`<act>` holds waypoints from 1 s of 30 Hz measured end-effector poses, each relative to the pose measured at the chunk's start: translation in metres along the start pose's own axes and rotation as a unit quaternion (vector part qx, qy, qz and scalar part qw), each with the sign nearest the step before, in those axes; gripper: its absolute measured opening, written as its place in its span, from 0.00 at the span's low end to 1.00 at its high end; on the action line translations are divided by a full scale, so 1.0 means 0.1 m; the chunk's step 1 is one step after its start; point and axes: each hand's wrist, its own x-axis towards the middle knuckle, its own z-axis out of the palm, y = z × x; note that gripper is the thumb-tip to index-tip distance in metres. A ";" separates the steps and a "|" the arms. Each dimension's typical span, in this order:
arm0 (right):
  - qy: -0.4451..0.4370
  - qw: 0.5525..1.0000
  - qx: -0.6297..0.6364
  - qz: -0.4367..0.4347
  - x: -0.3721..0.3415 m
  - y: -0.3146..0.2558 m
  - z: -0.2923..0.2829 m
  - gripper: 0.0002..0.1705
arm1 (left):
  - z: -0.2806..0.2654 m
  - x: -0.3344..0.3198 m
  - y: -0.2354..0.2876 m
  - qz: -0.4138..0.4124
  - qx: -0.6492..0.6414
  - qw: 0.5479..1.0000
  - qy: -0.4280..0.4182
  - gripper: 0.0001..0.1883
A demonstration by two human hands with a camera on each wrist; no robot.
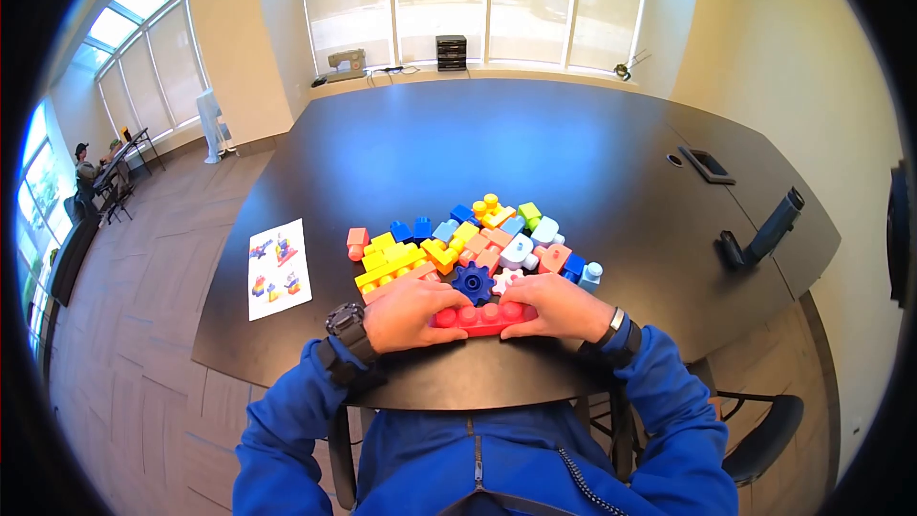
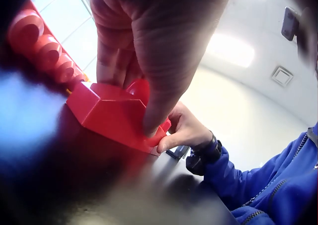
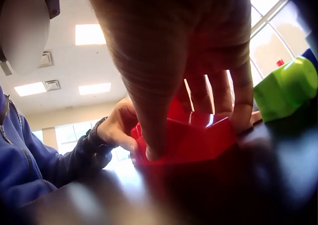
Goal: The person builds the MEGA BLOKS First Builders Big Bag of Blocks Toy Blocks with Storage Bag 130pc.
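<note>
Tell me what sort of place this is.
Probably a meeting room or shared workspace in a public or office building: a big dark table with a chair by it, tall shaded windows, and people at another table far off.

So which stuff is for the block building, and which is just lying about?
Block building:
- red block, between both hands
- dark blue gear
- other colourful blocks
- picture sheet, probably

Just lying about, I think:
- black gadget on the table
- sewing machine by the window
</note>
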 end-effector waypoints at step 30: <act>-0.045 0.994 -0.066 0.075 -0.08 -0.24 -0.20 0.22 | -0.07 -0.04 -0.04 -0.008 -0.077 0.994 -0.083 0.21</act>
